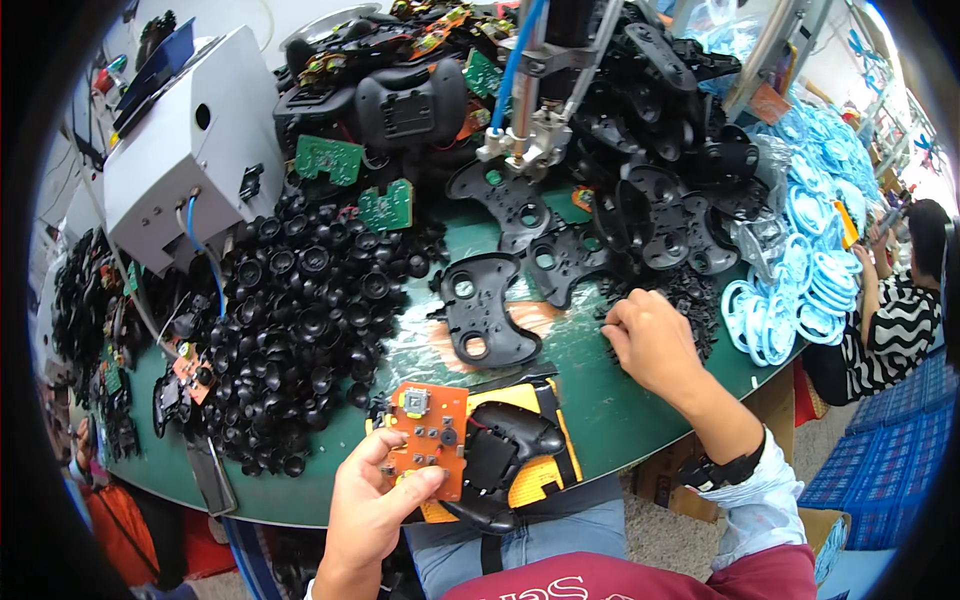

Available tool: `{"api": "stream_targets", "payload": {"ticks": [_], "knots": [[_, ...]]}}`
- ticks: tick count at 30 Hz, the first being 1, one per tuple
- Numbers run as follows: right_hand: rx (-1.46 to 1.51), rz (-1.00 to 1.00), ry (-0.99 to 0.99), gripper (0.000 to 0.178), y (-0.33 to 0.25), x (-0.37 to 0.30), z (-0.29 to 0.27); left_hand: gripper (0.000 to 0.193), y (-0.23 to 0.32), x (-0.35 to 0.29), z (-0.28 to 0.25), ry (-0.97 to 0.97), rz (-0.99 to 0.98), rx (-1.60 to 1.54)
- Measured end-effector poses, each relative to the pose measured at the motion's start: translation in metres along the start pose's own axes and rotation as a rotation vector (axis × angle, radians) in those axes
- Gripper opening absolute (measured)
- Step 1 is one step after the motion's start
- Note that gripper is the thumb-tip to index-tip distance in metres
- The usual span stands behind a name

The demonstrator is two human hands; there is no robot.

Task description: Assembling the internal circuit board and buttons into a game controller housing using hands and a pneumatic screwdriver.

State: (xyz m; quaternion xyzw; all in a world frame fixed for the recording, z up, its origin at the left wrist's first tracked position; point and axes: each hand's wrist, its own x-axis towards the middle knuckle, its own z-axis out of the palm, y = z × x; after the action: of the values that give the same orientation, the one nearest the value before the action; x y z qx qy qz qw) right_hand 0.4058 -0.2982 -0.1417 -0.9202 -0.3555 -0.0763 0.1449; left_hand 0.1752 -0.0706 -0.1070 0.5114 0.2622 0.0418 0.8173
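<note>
My left hand (368, 505) grips an orange circuit board (440, 412) by its lower left part, thumb on the face. Small switches and a square silver component show on the board. Just behind it, a black game controller shell (525, 432) lies tilted on a yellow pad (548, 485) at the table's near edge. My right hand (655, 340) is over a pile of small black parts (700, 305), its fingers pinched together. Whether anything is between those fingertips is hidden. An empty black controller faceplate (485, 310) rests between my hands, farther in.
A heap of black thumbstick caps (310, 330) covers the left side. Behind stand a grey metal box (190, 140) and a vertical press-like fixture (525, 140). More controller shells (670, 220) and light-blue rings (820, 290) are piled right. Another person (895, 300) sits at far right.
</note>
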Motion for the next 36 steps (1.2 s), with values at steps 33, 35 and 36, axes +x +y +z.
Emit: {"api": "stream_targets", "payload": {"ticks": [33, 35, 36], "knots": [[1.731, 0.665, -0.470, 0.014, -0.118, -0.043, -0.012, 0.040, -0.033, 0.005, 0.017, -0.153, 0.145, -0.120], [1.735, 0.686, -0.489, 0.013, -0.118, -0.044, -0.012, 0.039, -0.031, 0.005, 0.016, -0.156, 0.133, -0.101], [1.733, 0.686, -0.491, 0.013, -0.118, -0.044, -0.012, 0.039, -0.032, 0.005, 0.016, -0.155, 0.134, -0.103]]}}
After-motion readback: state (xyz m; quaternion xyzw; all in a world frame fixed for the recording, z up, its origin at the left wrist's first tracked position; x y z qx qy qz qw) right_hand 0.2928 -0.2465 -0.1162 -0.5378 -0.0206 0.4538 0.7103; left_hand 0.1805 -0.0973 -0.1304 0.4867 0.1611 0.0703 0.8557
